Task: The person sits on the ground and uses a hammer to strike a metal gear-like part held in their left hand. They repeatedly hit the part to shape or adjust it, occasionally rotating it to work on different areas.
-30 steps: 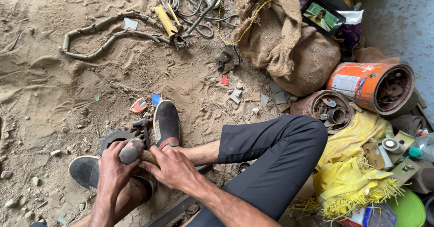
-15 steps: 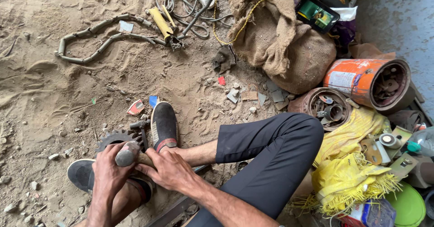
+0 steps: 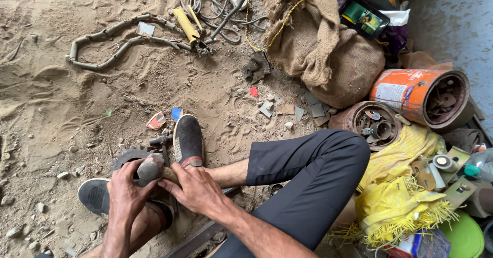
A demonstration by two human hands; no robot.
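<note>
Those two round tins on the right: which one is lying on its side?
The orange paint tin, tipped with its open mouth facing right. The rusty brown tin beside it stands upright, scrap parts showing inside.

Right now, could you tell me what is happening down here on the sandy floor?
A person sits on the sand, both hands closed around a hammer: the left hand at its grey head, the right hand on the wooden handle. The head rests over a toothed gear lying between their dark shoes. To the person's right sit an orange can on its side, a burlap sack and yellow cloth.
</note>
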